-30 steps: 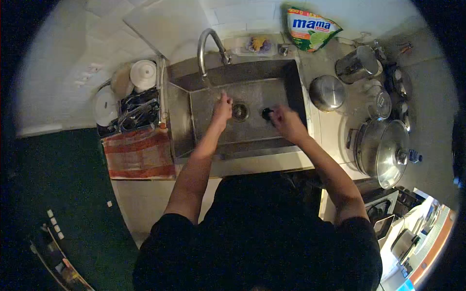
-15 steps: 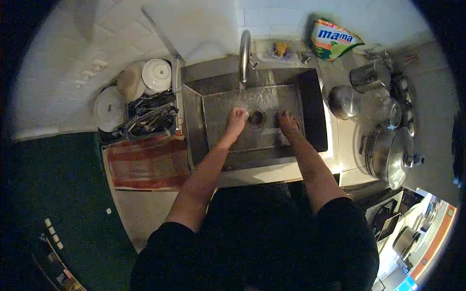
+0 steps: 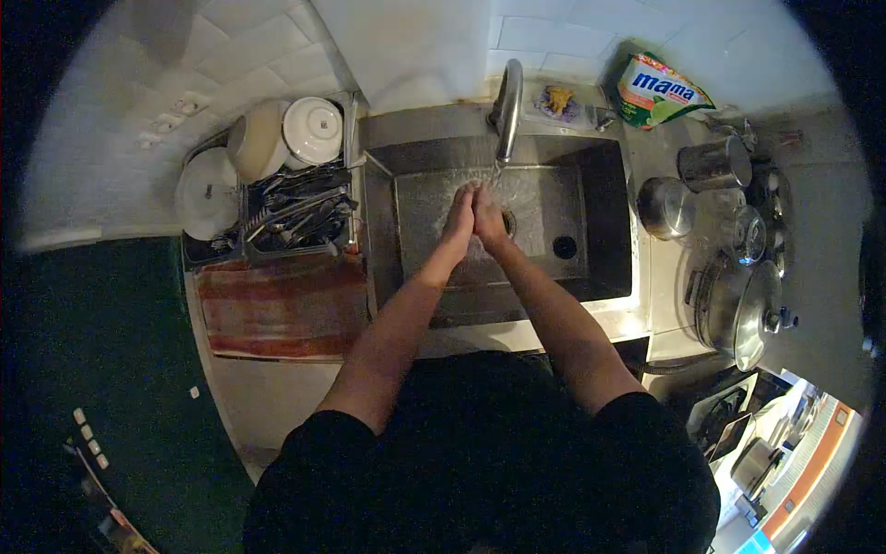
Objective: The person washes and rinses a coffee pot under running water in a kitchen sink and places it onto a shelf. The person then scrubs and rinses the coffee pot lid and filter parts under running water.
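My left hand (image 3: 460,214) and my right hand (image 3: 485,212) meet palm to palm over the steel sink (image 3: 544,272), fingers stretched out and pointing towards the back. Nothing shows between them, though the palms are hidden. Water runs from the curved faucet (image 3: 509,102) just beyond my fingertips and splashes in the basin. Beside my right hand lies the drain (image 3: 508,222), partly covered by the hand. A small round black drain piece (image 3: 565,246) rests on the sink floor to the right.
Left of the sink stands a dish rack with plates (image 3: 312,129) and cutlery (image 3: 300,208), above a red striped cloth (image 3: 277,309). A sponge (image 3: 557,100) and a green mama pouch (image 3: 657,90) sit behind. Steel pots (image 3: 738,309) line the right side.
My hands were apart over the basin, one on each side of the drain; now they are together near the water. My right hand has moved left, away from the black drain piece. The view has shifted slightly.
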### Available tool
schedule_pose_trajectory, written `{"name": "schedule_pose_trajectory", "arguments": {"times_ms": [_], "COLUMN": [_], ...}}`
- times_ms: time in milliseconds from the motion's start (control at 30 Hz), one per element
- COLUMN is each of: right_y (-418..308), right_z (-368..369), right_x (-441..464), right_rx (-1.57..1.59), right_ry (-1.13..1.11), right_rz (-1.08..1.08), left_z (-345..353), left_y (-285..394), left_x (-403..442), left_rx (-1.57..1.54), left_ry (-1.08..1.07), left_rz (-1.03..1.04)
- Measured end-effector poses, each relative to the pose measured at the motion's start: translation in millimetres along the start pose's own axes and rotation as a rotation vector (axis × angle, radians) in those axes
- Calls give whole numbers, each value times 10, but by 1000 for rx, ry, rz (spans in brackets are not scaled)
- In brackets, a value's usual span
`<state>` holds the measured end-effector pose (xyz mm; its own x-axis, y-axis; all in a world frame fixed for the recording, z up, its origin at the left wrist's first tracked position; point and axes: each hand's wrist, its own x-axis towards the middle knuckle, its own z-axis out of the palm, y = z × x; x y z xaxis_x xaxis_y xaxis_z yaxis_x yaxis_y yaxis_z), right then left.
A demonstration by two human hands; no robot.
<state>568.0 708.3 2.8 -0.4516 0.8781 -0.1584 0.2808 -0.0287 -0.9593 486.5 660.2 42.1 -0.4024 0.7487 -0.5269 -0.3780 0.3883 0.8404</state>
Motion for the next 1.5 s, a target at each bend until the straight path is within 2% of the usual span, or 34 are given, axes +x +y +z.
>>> {"name": "schedule_pose_trajectory", "arguments": {"times_ms": [67, 200, 267, 300, 333, 400, 500, 533, 567, 633, 700, 800, 867, 933, 967, 1000, 1100, 1133, 1200, 1267, 1333, 1400, 1467, 1500], "right_y": [109, 149, 21, -75, -245, -554, -373, -282, -465, -922, -1248, -1702, -1793, -1817, -1798, -1732, -1498, -1472, -1567, -1851, -1811, -1782, -1421, -1599], "right_z": [253, 153, 119, 157, 132, -86, -423, -556, -706, -1032, -1254, -1643, -1823, -1930, -1973, -2012, -2144, -2203, -2118, -2025, -1843, -1499, -1052, -849], "right_x": [9, 99, 94, 3, -99, -240, -135, -52, 3, 131, 395, 825, 1150, 1455, 1575, 1677, 1815, 1820, 1701, 1254, 808, 139, -372, -708], "right_rx": [-121, -54, -254, -474, -695, -762, -833, -851, -742, -516, -658, -785, -933, -951, -953, -928, -940, -1001, -912, -598, -609, -396, -209, -76], "right_ry": [107, -130, -97, 9, 120, 57, 71, 93, 193, 383, 637, 581, 524, 352, 263, 279, 333, 362, 473, 637, 703, 599, 535, 345], "right_rz": [-139, 0, 22, 48, 75, -12, -210, -288, -274, -245, -412, -476, -516, -280, -162, -182, -247, -275, -361, -458, -528, -410, -532, -399], "left_z": [-56, -94, -167, -184, -163, -92, -40, -43, -46, -59, -49, -186, -393, -434, -391, -380, -534, -571, -648, -614, -555, -523, -513, -494], "left_y": [23, 210, 187, 161, 182, 273, 431, 370, 319, 285, 589, 382, -216, -229, 132, 382, 470, 446, 351, 511, 754, 935, 683, 589], "left_x": [58, 19, 52, 78, 60, -15, -100, -37, 28, 84, -196, -117, 160, 25, -304, -526, -727, -751, -801, -1001, -1224, -1370, -1218, -1165], "left_rx": [-162, -410, -589, -676, -630, -538, 61, 245, 428, 573, 499, 450, 506, 388, 241, 91, 4, 33, 91, -127, -241, -248, -367, -423], "left_ry": [-14, -104, -304, -408, -369, -293, -98, -66, -29, -16, -71, -46, -23, -21, -28, -31, -61, -81, -110, -124, -122, -106, -196, -245], "left_rz": [-137, -376, -361, -352, -320, -254, -4, 188, 382, 516, 399, 188, 583, 505, 232, -41, -133, -35, 156, 179, 168, 123, 153, 165]}}
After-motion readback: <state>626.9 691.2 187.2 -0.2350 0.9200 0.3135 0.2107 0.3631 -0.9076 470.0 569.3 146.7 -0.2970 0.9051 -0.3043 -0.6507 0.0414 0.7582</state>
